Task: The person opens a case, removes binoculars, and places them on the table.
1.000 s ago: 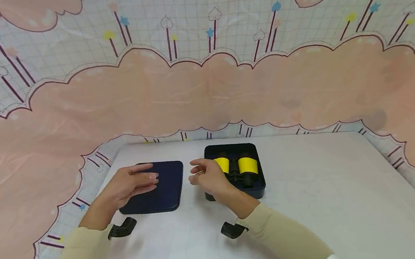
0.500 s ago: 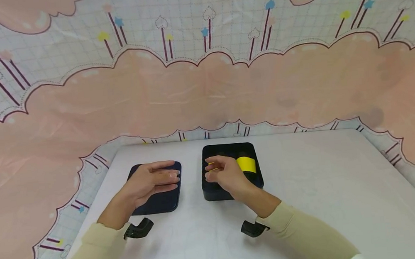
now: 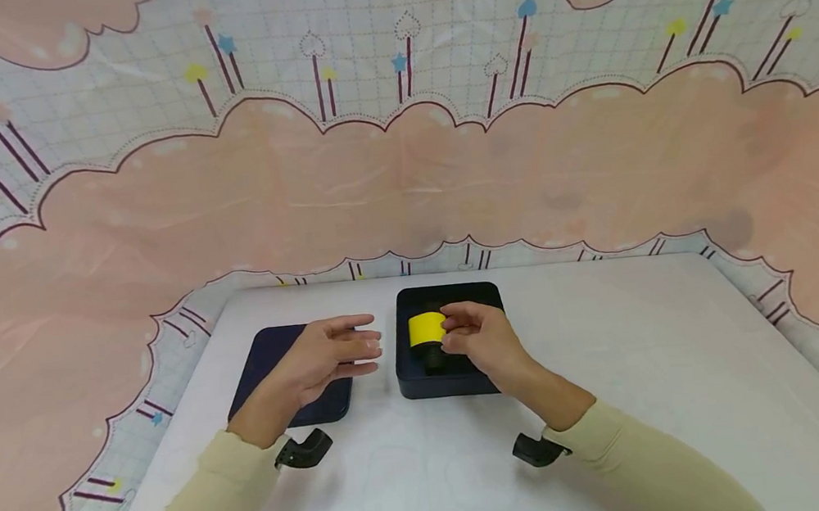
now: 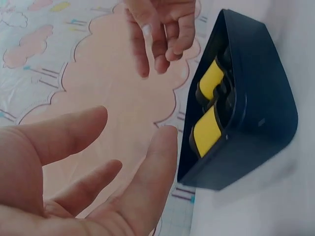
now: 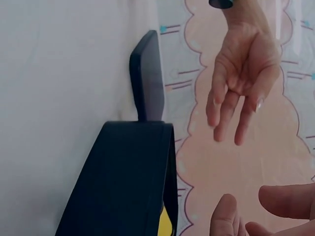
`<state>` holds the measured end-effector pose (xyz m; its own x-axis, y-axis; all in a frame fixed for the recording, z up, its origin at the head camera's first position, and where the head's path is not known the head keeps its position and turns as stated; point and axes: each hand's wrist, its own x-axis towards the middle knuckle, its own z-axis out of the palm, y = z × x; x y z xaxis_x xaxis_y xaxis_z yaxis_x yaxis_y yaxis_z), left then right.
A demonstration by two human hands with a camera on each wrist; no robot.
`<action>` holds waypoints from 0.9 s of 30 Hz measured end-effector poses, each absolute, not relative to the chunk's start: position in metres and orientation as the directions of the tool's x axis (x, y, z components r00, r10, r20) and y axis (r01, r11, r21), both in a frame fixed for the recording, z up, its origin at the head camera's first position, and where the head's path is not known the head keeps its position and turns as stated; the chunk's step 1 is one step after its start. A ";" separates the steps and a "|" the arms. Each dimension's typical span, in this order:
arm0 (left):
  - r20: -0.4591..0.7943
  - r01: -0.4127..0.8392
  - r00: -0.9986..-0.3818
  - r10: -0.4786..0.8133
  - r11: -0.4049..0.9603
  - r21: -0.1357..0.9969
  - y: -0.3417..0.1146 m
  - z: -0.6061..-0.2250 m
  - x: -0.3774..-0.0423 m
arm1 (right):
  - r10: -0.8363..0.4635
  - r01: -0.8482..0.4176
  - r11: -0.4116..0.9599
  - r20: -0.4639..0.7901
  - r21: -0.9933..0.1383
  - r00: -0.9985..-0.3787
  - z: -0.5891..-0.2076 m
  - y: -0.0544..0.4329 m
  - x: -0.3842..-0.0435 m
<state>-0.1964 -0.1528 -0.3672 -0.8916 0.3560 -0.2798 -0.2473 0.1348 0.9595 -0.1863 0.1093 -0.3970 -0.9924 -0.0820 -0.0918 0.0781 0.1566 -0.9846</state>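
A dark blue box [image 3: 447, 385] stands uncovered on the white table, with yellow and black binoculars [image 3: 426, 329] lying inside it. My right hand [image 3: 492, 342] hovers over the box's right side, fingers loosely bent and holding nothing, and hides the binoculars' right barrel in the head view. Both yellow barrels show in the left wrist view. To the left of the box lies a flat dark blue lid [image 3: 260, 364]. Above its right part is my left hand [image 3: 319, 361], fingers spread, nothing in it. The left wrist view shows a gap between those fingers and the box.
The white table [image 3: 658, 371] reaches out to the right of the box and in front of it. Behind it hangs a pink and white patterned cloth [image 3: 402, 182]. A black wrist camera [image 3: 305, 449] sits below the left hand, another [image 3: 539, 449] below the right.
Both hands have moved to the right, the left across the lid toward the box, the right across the binoculars to the box's right side. Box, lid and binoculars have stayed put.
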 end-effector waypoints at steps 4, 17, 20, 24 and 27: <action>-0.280 -0.240 -0.891 0.356 0.153 0.959 -0.144 -0.368 -0.199 | -0.081 0.076 0.181 -0.092 -0.980 -0.992 -0.396 0.119 -0.186; -0.300 -0.245 -0.898 0.322 0.199 0.949 -0.131 -0.371 -0.206 | -0.070 0.066 0.289 -0.090 -0.955 -0.993 -0.393 0.138 -0.184; -0.305 -0.243 -0.904 0.299 0.227 0.943 -0.128 -0.371 -0.207 | -0.064 0.063 0.316 -0.088 -0.947 -0.994 -0.394 0.139 -0.185; -0.316 -0.245 -0.910 0.269 0.266 0.932 -0.126 -0.375 -0.209 | -0.071 0.054 0.362 -0.085 -0.931 -0.994 -0.398 0.138 -0.187; -0.323 -0.246 -0.914 0.245 0.298 0.922 -0.124 -0.379 -0.212 | -0.079 0.023 0.406 -0.060 -0.914 -0.995 -0.401 0.138 -0.188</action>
<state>-0.2120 -0.1238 -0.3790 -0.9139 0.2454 -0.3233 -0.2464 0.2976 0.9224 -0.1879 0.1379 -0.4015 -0.9951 -0.0786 -0.0595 0.0226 0.4060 -0.9136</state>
